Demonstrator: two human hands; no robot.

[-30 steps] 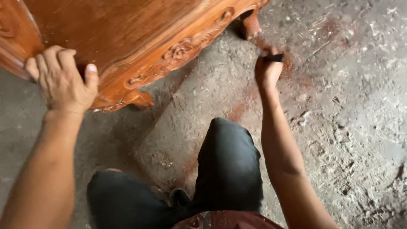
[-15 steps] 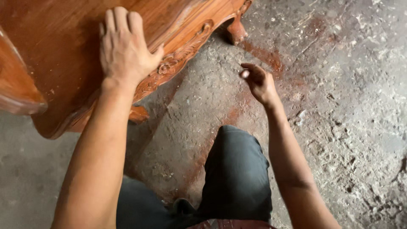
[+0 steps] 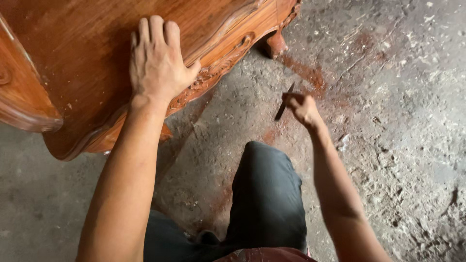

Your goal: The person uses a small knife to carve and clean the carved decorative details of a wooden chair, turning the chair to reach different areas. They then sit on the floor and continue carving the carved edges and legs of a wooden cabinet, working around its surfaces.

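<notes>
Rightward of the carved wooden furniture (image 3: 97, 73): right hand (image 3: 302, 107), fingers clamped on slim dark tool (image 3: 284, 103) pointing up-right; left hand (image 3: 158, 63) flat, fingers spread, on wood.

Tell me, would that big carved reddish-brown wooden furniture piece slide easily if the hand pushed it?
Probably not. The carved reddish-brown wooden furniture piece looks thick and solid, so likely heavy. Its stubby foot rests on rough, gritty concrete floor, which would likely grip. The left hand lies flat on top.
</notes>
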